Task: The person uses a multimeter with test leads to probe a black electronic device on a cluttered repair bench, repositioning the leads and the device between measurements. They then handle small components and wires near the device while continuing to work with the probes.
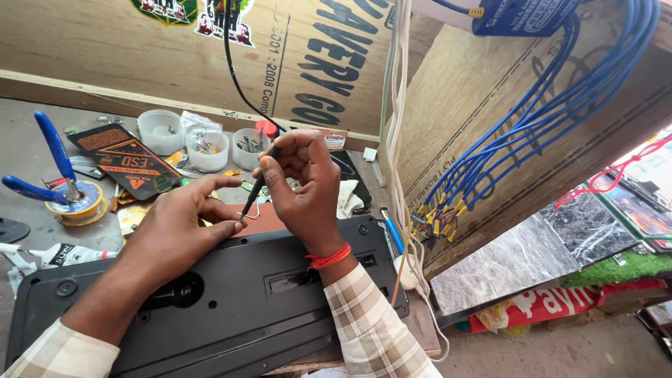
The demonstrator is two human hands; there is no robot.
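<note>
Soldering iron (255, 190) is pinched pen-style in the right hand (301, 189), tip lowered for control; the left hand (183, 224), fingers closed, steadies a small wire at the black keyboard's (245, 301) top edge on the worktop (21, 150).

We saw matt black plastic on the keyboard back (231, 308), rough plywood walls (105, 56), glossy blue-handled pliers (49, 150), translucent plastic cups (159, 131).

Lighting: bright, even daylight, strongest at the right. Shadows: soft, cast beneath the hands onto the black casing (231, 308). Glare: mild sheen on the casing. Focus: sharp at the centre. Edges: wide-angle bending noted; slight softening at the far corners.
</note>
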